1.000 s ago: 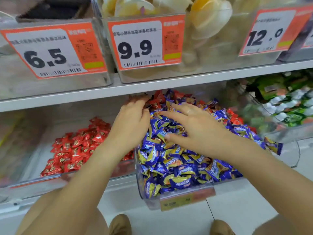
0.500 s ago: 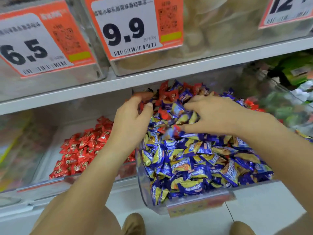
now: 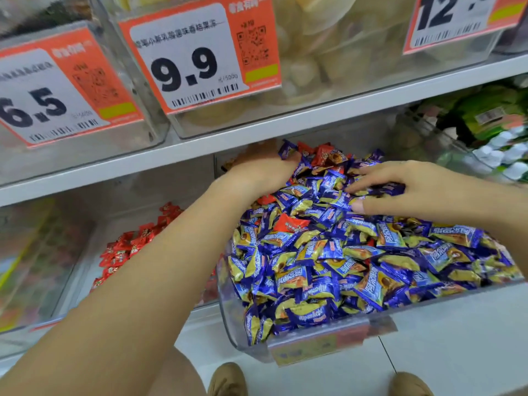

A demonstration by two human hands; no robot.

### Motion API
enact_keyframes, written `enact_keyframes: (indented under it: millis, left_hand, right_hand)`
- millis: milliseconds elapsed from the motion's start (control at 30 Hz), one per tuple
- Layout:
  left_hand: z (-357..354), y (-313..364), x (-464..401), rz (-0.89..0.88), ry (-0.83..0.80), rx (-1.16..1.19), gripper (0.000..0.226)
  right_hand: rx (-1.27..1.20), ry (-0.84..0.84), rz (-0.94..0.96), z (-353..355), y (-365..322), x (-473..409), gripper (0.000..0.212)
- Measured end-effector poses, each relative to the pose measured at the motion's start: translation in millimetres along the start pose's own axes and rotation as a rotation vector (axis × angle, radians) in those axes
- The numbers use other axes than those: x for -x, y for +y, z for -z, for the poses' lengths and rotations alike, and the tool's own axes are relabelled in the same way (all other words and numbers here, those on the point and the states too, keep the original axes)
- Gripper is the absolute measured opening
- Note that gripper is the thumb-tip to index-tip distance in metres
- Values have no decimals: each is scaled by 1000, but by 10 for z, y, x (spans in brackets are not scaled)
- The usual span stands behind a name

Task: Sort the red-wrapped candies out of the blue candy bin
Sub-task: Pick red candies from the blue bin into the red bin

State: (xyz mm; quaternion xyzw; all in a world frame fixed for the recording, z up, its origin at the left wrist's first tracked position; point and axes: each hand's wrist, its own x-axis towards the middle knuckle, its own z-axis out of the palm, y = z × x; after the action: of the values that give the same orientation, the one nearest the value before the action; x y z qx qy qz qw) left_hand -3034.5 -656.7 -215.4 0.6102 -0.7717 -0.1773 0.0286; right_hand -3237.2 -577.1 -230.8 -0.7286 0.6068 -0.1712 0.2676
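A clear bin (image 3: 288, 348) is heaped with blue-and-gold wrapped candies (image 3: 328, 270). Red-wrapped candies lie among them: one on top near the middle (image 3: 289, 224), one beside my left wrist (image 3: 267, 199), and a few at the back (image 3: 324, 156). My left hand (image 3: 258, 171) reaches to the bin's back left corner under the shelf, and its fingers are buried among the candies and hidden. My right hand (image 3: 411, 190) rests on the pile at the right, fingers spread and fairly straight, thumb pressing a blue candy.
A neighbouring clear bin (image 3: 65, 284) to the left holds red candies (image 3: 128, 247). The white shelf edge (image 3: 171, 155) hangs just above my left hand, carrying bins with orange price tags. Green and white packets (image 3: 497, 132) fill the bin at right. My shoes (image 3: 227, 380) stand on the floor below.
My left hand has pushed deeper into the bin's back corner. My right hand has uncurled and slid right across the blue candies. A red candy now lies uncovered mid-pile.
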Motion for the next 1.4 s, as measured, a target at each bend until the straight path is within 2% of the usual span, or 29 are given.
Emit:
enact_keyframes:
  millis: [100,167,300,433,533,633,733,900,967,1033,1100,1267,1400]
  left_hand:
    - [-66,43,-156,76,-26,123,84]
    - [-117,4,-197,35,4,143,81]
    - [-266,-102,-104,-95,-36,13,69]
    - [-279,-104,-103,-79,-116,-1,80]
    - [-267,18,-172,-38,-135,91,89]
    - [-319,151,-227,-8,-93,104,83]
    - [-359,137,-249,-74,-43,46,68]
    - [-308,-6,95,-242,-98,-73,46]
    - [-310,-77,301,-272,-125,-84,47]
    - [-329,-120,502,-316,-127,-64,58]
    - [-354,-124,698,-342,-103,-114,67]
    - [-394,-213,998,-363,-81,-122,68]
    - [-391,-295,1113,-417,-42,-120,60]
  right_hand:
    - [90,4,5,-33,7,24,52]
    - [160,6,7,-46,5,17,53]
    - [197,-27,-12,-47,-21,-16,55]
    - [277,-7,-38,-109,-87,-39,55]
    - [308,-12,-85,-179,-125,-4,77]
    - [311,-102,-135,-225,-84,38,105]
    - [295,-98,-138,-253,39,-3,105]
    - [220,-118,-139,-168,104,-87,101]
    - [166,-146,-137,-121,114,-101,107]
    - [167,-151,-141,-98,111,-110,115]
    - [196,-131,-132,-100,97,-112,113]
    - [204,-95,-77,-41,12,32,98]
    - [208,36,-52,13,-112,165,65]
